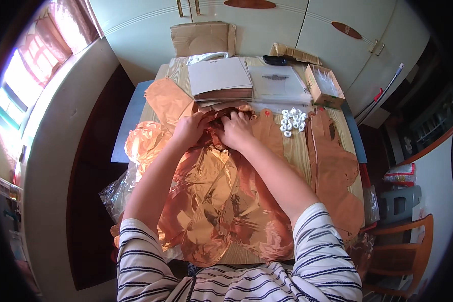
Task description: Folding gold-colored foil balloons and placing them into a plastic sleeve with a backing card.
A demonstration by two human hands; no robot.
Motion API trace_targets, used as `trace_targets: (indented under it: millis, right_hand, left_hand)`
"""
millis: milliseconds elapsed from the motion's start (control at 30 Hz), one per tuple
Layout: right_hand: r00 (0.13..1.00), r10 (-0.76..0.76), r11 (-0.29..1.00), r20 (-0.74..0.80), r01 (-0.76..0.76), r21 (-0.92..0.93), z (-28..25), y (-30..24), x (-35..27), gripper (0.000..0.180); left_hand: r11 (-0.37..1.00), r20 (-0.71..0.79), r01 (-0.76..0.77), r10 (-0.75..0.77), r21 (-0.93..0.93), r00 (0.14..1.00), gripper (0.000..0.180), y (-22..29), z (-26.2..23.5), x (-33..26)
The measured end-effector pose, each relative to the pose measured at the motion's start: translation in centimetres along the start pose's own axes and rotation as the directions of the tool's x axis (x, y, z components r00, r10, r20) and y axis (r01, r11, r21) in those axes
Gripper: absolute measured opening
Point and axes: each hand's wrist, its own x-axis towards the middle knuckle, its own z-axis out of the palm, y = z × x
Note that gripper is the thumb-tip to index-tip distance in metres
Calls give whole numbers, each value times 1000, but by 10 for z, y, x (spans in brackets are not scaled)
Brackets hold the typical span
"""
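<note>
A large, shiny copper-coloured foil balloon (212,194), flat and crumpled, spreads over the near half of the table. My left hand (188,129) has its fingers curled into the bunched foil at the balloon's far end. Close beside it, my right hand (236,131) is closed on the same gathered foil. The fingertips of both hands are partly hidden in the folds. More flat copper foil balloons surround this one: a matte one (170,103) at the far left, a glossy one (145,142) below it, and another (333,168) along the right side.
Several small white rings (293,121) lie right of my hands. Behind stand a stack of pale card sheets (220,76), clear printed bags (278,83) and an open cardboard box (323,85). Clear plastic wrap (117,189) hangs at the left edge. A wooden chair (405,251) stands right.
</note>
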Motion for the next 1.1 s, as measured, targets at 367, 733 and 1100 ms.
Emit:
trace_targets:
  millis: [367, 733, 1100]
  right_hand:
    - [966, 7, 998, 257, -21, 53, -34, -14, 5, 70]
    - [963, 106, 994, 246, -103, -25, -21, -18, 2, 71]
    - [947, 98, 995, 305, -84, -60, -24, -23, 6, 73]
  left_hand:
    - [986, -61, -114, 107, -121, 992, 21, -4, 0, -6]
    - [849, -354, 64, -286, -524, 890, 36, -65, -106, 28]
    - [946, -837, 235, 64, 225, 543, 38, -100, -340, 46]
